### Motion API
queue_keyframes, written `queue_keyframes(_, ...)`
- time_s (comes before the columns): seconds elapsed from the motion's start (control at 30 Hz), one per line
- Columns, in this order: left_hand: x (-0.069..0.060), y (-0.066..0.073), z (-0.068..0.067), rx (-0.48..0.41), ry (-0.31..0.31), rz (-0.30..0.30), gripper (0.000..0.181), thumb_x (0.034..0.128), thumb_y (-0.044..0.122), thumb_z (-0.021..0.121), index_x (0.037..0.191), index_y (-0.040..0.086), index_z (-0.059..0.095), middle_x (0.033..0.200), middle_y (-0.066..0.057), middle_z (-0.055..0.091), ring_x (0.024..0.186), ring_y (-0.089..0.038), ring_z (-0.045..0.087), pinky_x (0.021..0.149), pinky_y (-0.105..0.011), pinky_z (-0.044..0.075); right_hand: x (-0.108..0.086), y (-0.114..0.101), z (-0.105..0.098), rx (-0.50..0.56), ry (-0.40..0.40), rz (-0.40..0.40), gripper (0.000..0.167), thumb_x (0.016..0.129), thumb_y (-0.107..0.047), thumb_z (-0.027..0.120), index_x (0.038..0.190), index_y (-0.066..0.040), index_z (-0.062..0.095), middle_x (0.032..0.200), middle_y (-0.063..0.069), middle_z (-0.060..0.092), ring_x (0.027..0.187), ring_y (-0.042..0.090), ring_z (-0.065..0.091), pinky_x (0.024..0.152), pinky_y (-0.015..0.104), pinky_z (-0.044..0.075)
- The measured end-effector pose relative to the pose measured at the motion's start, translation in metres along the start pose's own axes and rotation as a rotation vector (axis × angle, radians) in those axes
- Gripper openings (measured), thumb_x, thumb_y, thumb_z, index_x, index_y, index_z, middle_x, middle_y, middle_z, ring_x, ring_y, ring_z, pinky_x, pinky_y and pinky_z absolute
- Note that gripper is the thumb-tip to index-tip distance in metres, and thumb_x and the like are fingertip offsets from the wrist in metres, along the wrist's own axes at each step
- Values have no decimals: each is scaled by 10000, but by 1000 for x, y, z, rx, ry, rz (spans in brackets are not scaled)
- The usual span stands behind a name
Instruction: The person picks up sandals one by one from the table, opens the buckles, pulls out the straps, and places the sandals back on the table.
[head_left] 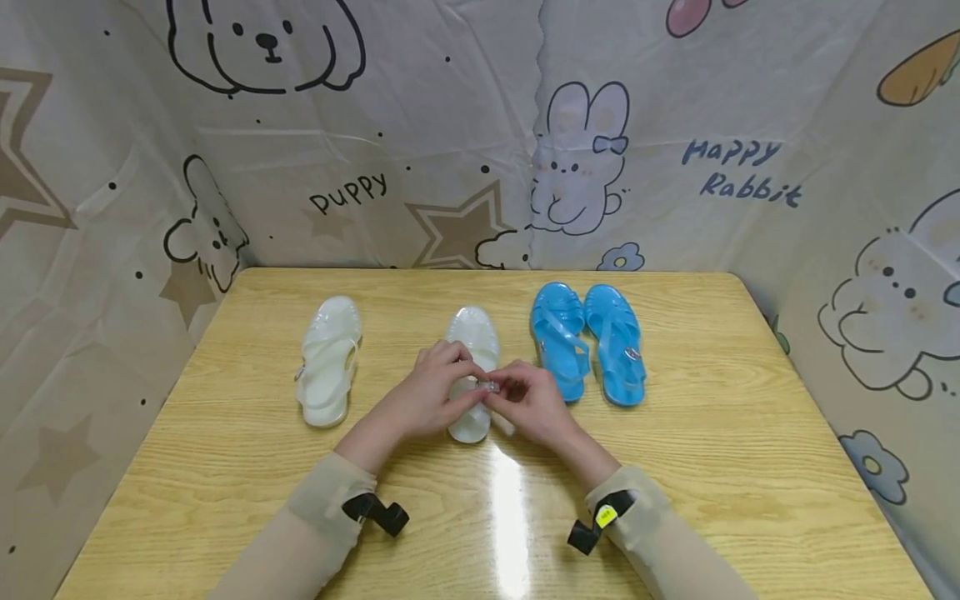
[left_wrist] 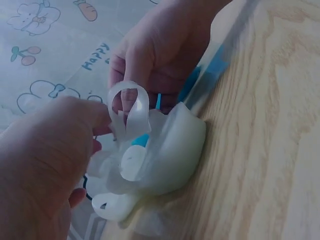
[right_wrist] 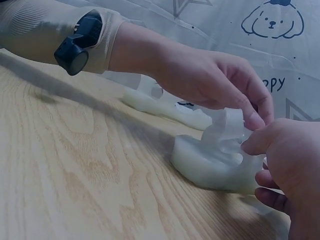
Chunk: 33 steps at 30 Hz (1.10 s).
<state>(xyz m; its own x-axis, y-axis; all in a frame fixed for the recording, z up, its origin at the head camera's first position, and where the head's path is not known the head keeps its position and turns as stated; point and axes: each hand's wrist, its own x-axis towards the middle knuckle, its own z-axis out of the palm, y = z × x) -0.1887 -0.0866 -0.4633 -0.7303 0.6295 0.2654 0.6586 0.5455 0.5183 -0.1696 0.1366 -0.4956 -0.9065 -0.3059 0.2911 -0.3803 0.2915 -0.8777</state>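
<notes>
A white translucent sandal (head_left: 471,427) lies on the table, toe away, between my hands. My left hand (head_left: 433,390) pinches its strap near the buckle (head_left: 489,386) from the left. From the right, my right hand (head_left: 531,402) pinches at the same spot with thumb and forefinger. In the left wrist view the strap (left_wrist: 138,117) stands up in a loop above the heel of the sandal (left_wrist: 182,150). The right wrist view shows the strap (right_wrist: 226,125) raised, with fingertips of both hands meeting beside it; the buckle is hidden there.
Another white sandal (head_left: 326,392) lies to the left on the wooden table (head_left: 720,467). Two blue sandals (head_left: 558,333) (head_left: 617,333) lie side by side just right of my right hand. A printed cloth (head_left: 450,125) hangs behind and at the sides.
</notes>
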Motion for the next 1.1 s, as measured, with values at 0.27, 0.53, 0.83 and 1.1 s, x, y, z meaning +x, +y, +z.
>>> queue_keyframes(0.27, 4, 5, -3, 59, -86, -22, 135, 1067, 309, 670, 1091, 182, 709, 1003, 73, 582, 989, -150, 515, 896, -423, 346, 2, 4, 0, 21, 4, -33, 216, 880, -1, 852, 1086, -61, 830, 902, -4, 733, 788, 173, 655, 680, 278, 554)
queue_keyframes(0.53, 5, 3, -1, -66, -170, -75, 62, 1078, 223, 629, 1031, 186, 610, 934, 100, 550, 926, -141, 469, 944, -441, 295, 5, 6, -1, 26, -34, -43, 185, 892, -28, 854, 1075, -45, 831, 921, 12, 738, 805, 180, 666, 701, 283, 572)
queue_keyframes(0.83, 5, -2, 2, -225, -175, -138, 80, 1097, 235, 602, 1040, 179, 605, 956, 61, 555, 971, -171, 478, 950, -460, 280, 5, 7, -3, 41, -59, -32, 223, 894, -14, 845, 1112, -55, 822, 921, 8, 724, 801, 180, 659, 692, 269, 561)
queue_keyframes(1.1, 6, 5, 0, -173, -99, -163, 152, 1036, 309, 712, 951, 201, 648, 862, 77, 556, 900, -173, 488, 930, -457, 252, 8, 9, 2, 63, -47, -82, 241, 852, 46, 848, 1076, -41, 823, 920, 18, 715, 732, 156, 641, 607, 256, 544)
